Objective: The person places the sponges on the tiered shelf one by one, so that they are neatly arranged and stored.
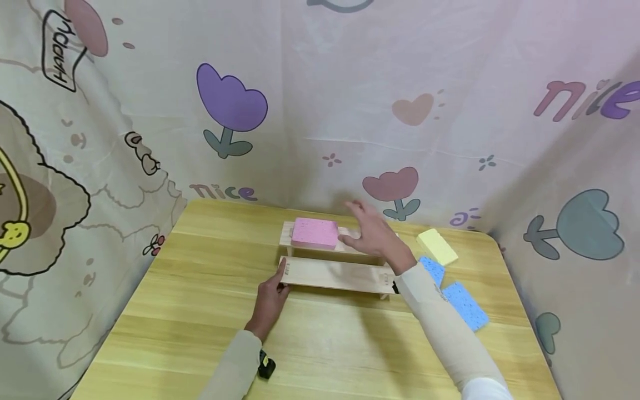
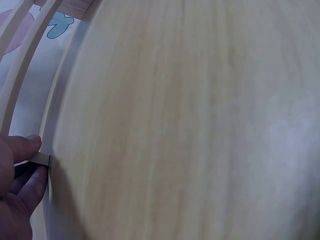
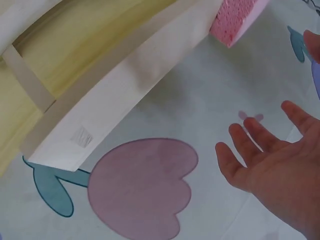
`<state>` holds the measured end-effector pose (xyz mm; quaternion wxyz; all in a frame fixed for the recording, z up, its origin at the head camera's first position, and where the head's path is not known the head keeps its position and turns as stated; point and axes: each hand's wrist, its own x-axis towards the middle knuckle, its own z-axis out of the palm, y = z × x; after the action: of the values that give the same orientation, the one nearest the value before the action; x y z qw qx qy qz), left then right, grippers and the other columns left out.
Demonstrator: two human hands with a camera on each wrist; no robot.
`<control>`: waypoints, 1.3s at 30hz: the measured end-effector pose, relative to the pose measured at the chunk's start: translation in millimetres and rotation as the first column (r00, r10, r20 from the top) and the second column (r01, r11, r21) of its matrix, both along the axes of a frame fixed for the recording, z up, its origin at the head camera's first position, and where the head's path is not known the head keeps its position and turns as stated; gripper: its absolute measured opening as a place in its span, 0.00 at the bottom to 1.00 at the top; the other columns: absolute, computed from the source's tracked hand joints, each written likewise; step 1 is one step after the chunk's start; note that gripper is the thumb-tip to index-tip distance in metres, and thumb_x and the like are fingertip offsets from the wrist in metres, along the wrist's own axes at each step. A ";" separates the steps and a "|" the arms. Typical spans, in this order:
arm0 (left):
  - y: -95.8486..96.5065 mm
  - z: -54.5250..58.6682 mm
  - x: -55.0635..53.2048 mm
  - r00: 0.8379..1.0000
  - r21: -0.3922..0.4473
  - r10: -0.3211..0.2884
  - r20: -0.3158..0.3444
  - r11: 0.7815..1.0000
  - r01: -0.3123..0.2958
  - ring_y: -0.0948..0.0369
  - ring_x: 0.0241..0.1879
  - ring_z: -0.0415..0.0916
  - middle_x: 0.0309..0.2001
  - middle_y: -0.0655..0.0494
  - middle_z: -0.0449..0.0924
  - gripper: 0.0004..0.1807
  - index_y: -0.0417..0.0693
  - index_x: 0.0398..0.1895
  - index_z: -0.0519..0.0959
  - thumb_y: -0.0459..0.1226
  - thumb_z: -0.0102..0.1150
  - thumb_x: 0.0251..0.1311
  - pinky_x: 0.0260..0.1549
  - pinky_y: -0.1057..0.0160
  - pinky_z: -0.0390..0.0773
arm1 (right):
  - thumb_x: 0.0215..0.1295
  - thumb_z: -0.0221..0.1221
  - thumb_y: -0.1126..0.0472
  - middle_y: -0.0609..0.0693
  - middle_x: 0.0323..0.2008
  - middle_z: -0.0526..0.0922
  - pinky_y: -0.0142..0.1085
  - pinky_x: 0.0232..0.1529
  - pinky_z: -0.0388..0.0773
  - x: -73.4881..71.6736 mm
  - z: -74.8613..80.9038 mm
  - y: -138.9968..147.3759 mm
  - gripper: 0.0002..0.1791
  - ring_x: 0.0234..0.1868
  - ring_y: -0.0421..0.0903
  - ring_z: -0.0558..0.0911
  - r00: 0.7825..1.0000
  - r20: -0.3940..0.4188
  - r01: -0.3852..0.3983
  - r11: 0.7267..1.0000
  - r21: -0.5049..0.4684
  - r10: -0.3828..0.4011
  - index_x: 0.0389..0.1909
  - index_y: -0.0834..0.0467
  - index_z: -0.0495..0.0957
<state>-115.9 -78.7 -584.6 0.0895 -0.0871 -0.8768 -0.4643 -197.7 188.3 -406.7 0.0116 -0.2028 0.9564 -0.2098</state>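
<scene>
A small two-tier wooden rack (image 1: 340, 274) stands on the table. At the left end of its lower, nearer board, my left hand (image 1: 268, 303) pinches the wood, and the left wrist view shows thumb and fingers (image 2: 34, 192) on either side of a wooden edge. A pink sponge (image 1: 314, 231) lies flat at the left of the upper board (image 3: 125, 75). To the right of that sponge my right hand (image 1: 376, 234) hovers above the upper board. In the right wrist view its fingers (image 3: 267, 136) are spread and hold nothing, apart from the pink sponge.
A yellow sponge (image 1: 437, 247) and two blue sponges, one (image 1: 466, 305) lying nearer and another (image 1: 433, 270) partly behind the right sleeve, lie right of the rack. A printed cloth (image 1: 320, 111) hangs behind the wooden table (image 1: 200, 266). Another printed cloth hangs along each side.
</scene>
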 end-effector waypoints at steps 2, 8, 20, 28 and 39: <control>-0.1 -0.5 -0.2 1.000 -0.004 0.000 0.008 1.000 0.000 0.62 0.30 0.77 0.43 0.41 0.83 0.44 0.52 0.72 0.58 0.24 0.65 0.52 0.26 0.70 0.78 | 0.56 0.62 0.42 0.55 0.68 0.60 0.59 0.62 0.65 0.9 -0.2 3.9 0.43 0.66 0.58 0.63 1.000 -0.010 0.023 1.000 -0.013 -0.023 0.72 0.47 0.56; 0.4 0.7 -0.2 1.000 -0.012 0.003 0.013 1.000 -0.003 0.62 0.30 0.77 0.42 0.41 0.83 0.44 0.52 0.72 0.58 0.25 0.64 0.52 0.26 0.70 0.78 | 0.57 0.61 0.40 0.56 0.68 0.60 0.61 0.60 0.65 4.3 -1.5 16.8 0.43 0.66 0.59 0.62 0.996 -0.034 0.075 0.996 -0.058 -0.077 0.71 0.49 0.58; 2.8 0.9 -0.8 0.999 0.006 0.009 0.034 1.000 -0.009 0.57 0.38 0.80 0.53 0.39 0.79 0.44 0.50 0.72 0.58 0.23 0.64 0.51 0.30 0.68 0.81 | 0.59 0.61 0.45 0.61 0.66 0.60 0.61 0.59 0.66 19.6 -11.8 49.3 0.41 0.66 0.62 0.61 0.970 -0.045 0.225 0.955 -0.192 -0.238 0.70 0.53 0.58; 2.9 1.7 -2.5 1.000 -0.005 0.005 0.029 1.000 -0.005 0.58 0.37 0.80 0.53 0.38 0.79 0.44 0.50 0.72 0.58 0.23 0.64 0.52 0.29 0.67 0.80 | 0.61 0.60 0.47 0.64 0.67 0.58 0.61 0.61 0.64 29.2 -19.2 75.1 0.39 0.66 0.63 0.60 0.933 -0.017 0.344 0.905 -0.250 -0.359 0.69 0.57 0.59; 3.4 5.4 -0.3 0.999 0.009 0.003 0.050 1.000 -0.003 0.57 0.38 0.80 0.54 0.39 0.79 0.43 0.50 0.72 0.57 0.24 0.63 0.53 0.30 0.67 0.81 | 0.60 0.60 0.48 0.67 0.64 0.58 0.62 0.59 0.64 37.0 -33.2 100.1 0.38 0.64 0.66 0.60 0.863 -0.040 0.474 0.835 -0.281 -0.503 0.67 0.60 0.60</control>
<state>-116.2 -75.3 -579.3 0.0687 -0.0738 -0.8769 -0.4700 -160.8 288.4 -439.9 -0.1227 0.0370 0.9393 -0.3184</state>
